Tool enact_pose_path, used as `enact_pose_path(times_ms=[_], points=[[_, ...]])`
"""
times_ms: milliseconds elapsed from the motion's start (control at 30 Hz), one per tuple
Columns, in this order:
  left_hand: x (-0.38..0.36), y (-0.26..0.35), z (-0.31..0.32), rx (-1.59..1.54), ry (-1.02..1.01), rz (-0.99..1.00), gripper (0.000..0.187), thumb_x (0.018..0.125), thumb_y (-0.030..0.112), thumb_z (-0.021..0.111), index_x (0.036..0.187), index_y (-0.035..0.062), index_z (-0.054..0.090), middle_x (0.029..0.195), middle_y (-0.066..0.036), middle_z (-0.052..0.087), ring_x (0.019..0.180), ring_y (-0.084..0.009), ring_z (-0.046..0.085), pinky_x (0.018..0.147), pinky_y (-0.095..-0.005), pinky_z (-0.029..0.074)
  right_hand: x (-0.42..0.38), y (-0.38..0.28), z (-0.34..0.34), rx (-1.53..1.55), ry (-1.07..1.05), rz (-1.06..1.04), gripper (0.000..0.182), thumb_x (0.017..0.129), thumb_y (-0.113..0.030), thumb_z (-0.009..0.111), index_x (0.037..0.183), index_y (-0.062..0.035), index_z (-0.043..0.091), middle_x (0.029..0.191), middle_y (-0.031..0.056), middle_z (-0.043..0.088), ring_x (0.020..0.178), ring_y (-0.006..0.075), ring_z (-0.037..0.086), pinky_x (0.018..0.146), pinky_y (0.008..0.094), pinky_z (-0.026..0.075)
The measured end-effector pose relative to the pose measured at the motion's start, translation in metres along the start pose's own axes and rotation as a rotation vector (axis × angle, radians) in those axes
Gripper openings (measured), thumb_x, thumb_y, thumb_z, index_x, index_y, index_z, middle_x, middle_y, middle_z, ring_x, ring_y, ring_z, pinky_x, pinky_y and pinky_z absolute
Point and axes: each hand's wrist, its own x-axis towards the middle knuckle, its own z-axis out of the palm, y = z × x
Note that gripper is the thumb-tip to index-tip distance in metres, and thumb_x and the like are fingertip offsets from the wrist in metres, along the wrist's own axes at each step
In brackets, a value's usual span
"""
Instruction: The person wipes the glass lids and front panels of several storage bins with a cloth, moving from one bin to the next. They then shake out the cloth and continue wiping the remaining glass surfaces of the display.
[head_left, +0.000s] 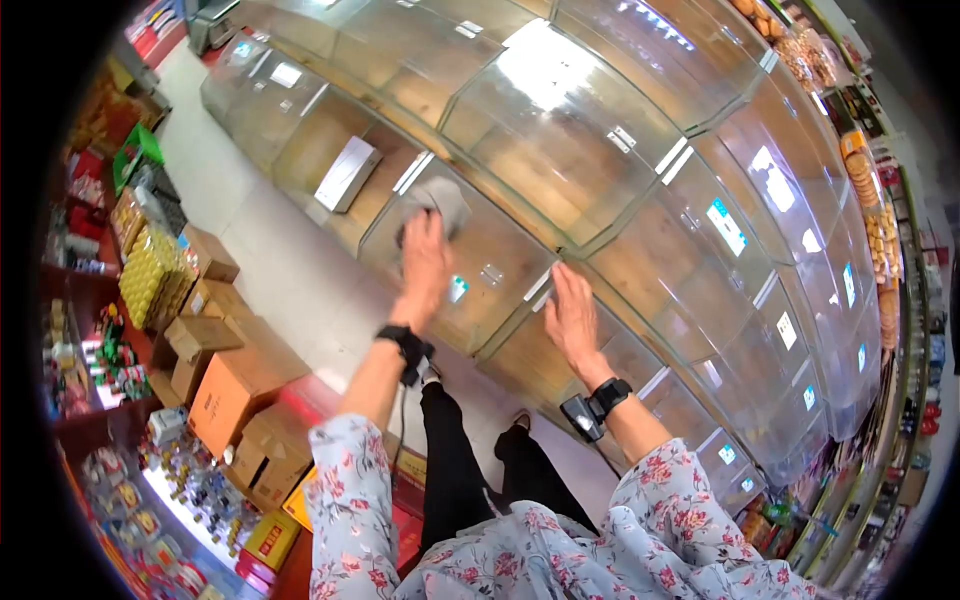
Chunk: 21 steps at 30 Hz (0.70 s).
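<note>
A grey cloth lies bunched on the lid of a clear bin in the front row. My left hand presses on it, fingers over its lower edge; a dark patch shows beside the fingertips. To the right, my right hand rests its fingertips at the bin's corner, by a pale strip. Its fingers are stretched out and it holds nothing. Both wrists wear black bands with small devices.
Rows of clear bins spread ahead and right. A white box is in a front bin at left. Cardboard boxes, yellow egg trays and shelves of goods stand left. Packaged snacks line the right edge.
</note>
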Motion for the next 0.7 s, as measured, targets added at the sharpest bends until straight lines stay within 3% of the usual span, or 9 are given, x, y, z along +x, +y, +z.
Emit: enact_pose_path(times_ms=[133,200,300,333,500,567,600,633,700], points=[[0.054,-0.022,0.037,0.060,-0.144,0.029,0.037,0.074,-0.002,0.054,0.111,-0.0040,0.058,0.115,-0.025,0.057,0.106,-0.0423,0.052,0.094,-0.0486,0.043,-0.005,-0.008,0.004,-0.035,0.000,0.050,0.063,0.080,0.004,0.057,0.142,0.0003,0.044,0.146,0.0165,0.046,0.135,0.0357,0.041,0.113,0.0438,0.036],[0.029,0.005,0.045,-0.152,-0.158,0.213,0.032,0.072,0.000,0.056,0.103,0.0021,0.063,0.106,-0.019,0.062,0.102,-0.0393,0.055,0.089,-0.0486,0.045,-0.002,-0.015,0.005,0.004,-0.008,0.102,0.064,0.078,0.005,0.057,0.141,0.0008,0.045,0.147,0.0168,0.045,0.136,0.0371,0.040,0.115,0.0445,0.034],[-0.026,0.068,0.039,-0.237,-0.567,0.339,0.032,0.075,0.004,0.059,0.107,0.0027,0.063,0.111,-0.016,0.061,0.107,-0.0370,0.055,0.094,-0.0466,0.043,-0.005,-0.010,0.009,-0.011,-0.015,0.123,0.065,0.078,0.004,0.056,0.141,0.0021,0.045,0.147,0.0178,0.044,0.137,0.0383,0.039,0.115,0.0450,0.034],[-0.036,0.085,0.037,-0.227,-0.445,0.327,0.034,0.077,0.007,0.060,0.111,0.0032,0.062,0.115,-0.014,0.059,0.111,-0.0346,0.054,0.095,-0.0437,0.043,-0.005,-0.009,0.008,0.000,-0.028,0.138,0.065,0.078,0.004,0.057,0.142,0.0022,0.044,0.147,0.0184,0.045,0.137,0.0384,0.039,0.115,0.0449,0.034],[0.002,0.049,0.021,-0.058,-0.635,0.571,0.034,0.079,0.007,0.059,0.114,0.0067,0.062,0.115,-0.015,0.060,0.113,-0.0330,0.055,0.094,-0.0429,0.044,0.000,-0.017,-0.003,0.034,-0.039,0.163,0.070,0.077,0.002,0.058,0.145,0.0017,0.039,0.144,0.0208,0.047,0.135,0.0389,0.041,0.114,0.0448,0.034],[0.022,0.009,0.028,-0.112,-0.497,0.400,0.041,0.075,0.000,0.059,0.115,0.0051,0.061,0.113,-0.017,0.060,0.106,-0.0369,0.057,0.091,-0.0462,0.047,0.004,-0.020,-0.009,0.086,-0.041,0.182,0.071,0.077,0.001,0.058,0.146,0.0005,0.038,0.144,0.0207,0.048,0.134,0.0388,0.042,0.113,0.0446,0.036],[0.028,-0.015,0.030,-0.107,-0.281,0.331,0.037,0.075,0.000,0.059,0.112,0.0038,0.062,0.111,-0.018,0.060,0.101,-0.0385,0.058,0.088,-0.0477,0.048,0.005,-0.019,-0.011,0.110,-0.038,0.194,0.072,0.077,0.001,0.058,0.146,-0.0001,0.037,0.143,0.0206,0.048,0.133,0.0387,0.043,0.112,0.0446,0.036],[0.047,-0.021,0.014,0.027,-0.269,0.189,0.023,0.079,0.004,0.056,0.102,0.0068,0.060,0.102,-0.016,0.060,0.096,-0.0362,0.057,0.084,-0.0476,0.046,0.005,-0.017,-0.013,0.097,-0.040,0.199,0.072,0.077,0.001,0.058,0.147,-0.0011,0.037,0.144,0.0200,0.048,0.132,0.0386,0.043,0.111,0.0444,0.037],[0.066,-0.045,0.000,0.160,-0.236,0.087,0.025,0.077,0.003,0.060,0.102,0.0050,0.059,0.108,-0.016,0.059,0.102,-0.0363,0.055,0.086,-0.0467,0.046,0.007,-0.016,-0.013,0.078,-0.047,0.200,0.073,0.077,0.000,0.058,0.147,-0.0030,0.038,0.145,0.0188,0.048,0.131,0.0385,0.045,0.110,0.0440,0.038]])
